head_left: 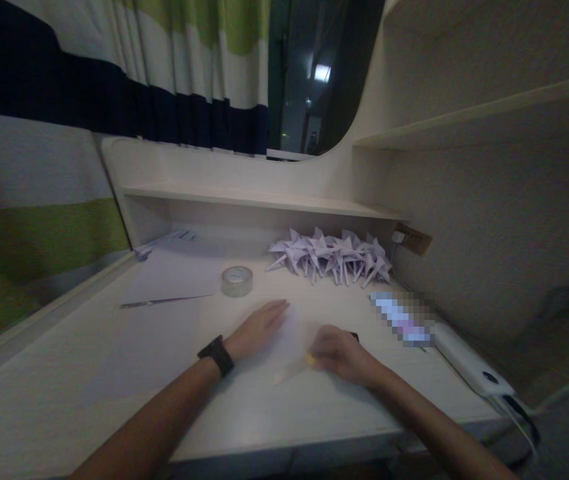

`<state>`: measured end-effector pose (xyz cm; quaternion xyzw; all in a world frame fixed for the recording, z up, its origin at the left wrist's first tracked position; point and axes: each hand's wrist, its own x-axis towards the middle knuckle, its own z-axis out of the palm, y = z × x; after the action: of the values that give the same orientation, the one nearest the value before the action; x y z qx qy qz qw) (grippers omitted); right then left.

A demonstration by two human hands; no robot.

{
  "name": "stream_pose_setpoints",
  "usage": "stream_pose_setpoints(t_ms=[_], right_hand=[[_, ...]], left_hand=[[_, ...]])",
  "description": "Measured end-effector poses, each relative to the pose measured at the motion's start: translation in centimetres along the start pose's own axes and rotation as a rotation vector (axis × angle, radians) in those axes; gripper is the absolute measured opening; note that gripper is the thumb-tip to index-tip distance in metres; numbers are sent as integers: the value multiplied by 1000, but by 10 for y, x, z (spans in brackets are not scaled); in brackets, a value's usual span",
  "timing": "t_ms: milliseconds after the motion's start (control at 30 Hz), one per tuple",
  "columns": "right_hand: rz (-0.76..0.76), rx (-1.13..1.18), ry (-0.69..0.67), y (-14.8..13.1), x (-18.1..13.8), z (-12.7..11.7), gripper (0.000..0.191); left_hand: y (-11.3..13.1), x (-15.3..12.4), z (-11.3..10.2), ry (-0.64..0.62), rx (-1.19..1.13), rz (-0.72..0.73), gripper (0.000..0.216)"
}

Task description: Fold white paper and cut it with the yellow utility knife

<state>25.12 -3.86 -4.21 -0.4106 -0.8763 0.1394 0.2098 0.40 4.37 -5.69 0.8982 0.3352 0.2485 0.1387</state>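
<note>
My left hand [259,327], with a black watch [217,353] on its wrist, lies flat with fingers stretched out on a white paper sheet [288,337], whose edges fade into the desk. To its right, my right hand [337,350] is closed around what looks like a utility knife [310,360]. A yellow part and a blurred blade point down-left over the paper, and a black end shows behind the hand. The fingers hide most of its body. Just beyond my left hand stands a roll of clear tape [237,283].
Several folded paper pinwheels [334,257] are heaped at the back of the desk. A paper stack [169,270] lies back left, with another sheet [137,353] in front. On the right are a pixelated device [402,321] and a white power strip [472,360] with cables. A low shelf [264,198] overhangs the back.
</note>
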Motion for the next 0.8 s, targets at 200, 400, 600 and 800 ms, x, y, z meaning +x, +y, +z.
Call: stream_pose_setpoints(t_ms=[200, 400, 600, 800], right_hand=[[104, 49, -17, 8, -11, -15, 19], [200, 75, 12, 8, -15, -21, 19], [184, 110, 4, 5, -3, -21, 22], [162, 167, 206, 7, 46, -6, 35]], left_hand=[[0, 2, -25, 153, 100, -203, 41], [-4, -2, -21, -74, 204, -270, 69], [-12, 2, -19, -162, 152, -283, 74], [-10, 5, -25, -144, 28, -282, 36]])
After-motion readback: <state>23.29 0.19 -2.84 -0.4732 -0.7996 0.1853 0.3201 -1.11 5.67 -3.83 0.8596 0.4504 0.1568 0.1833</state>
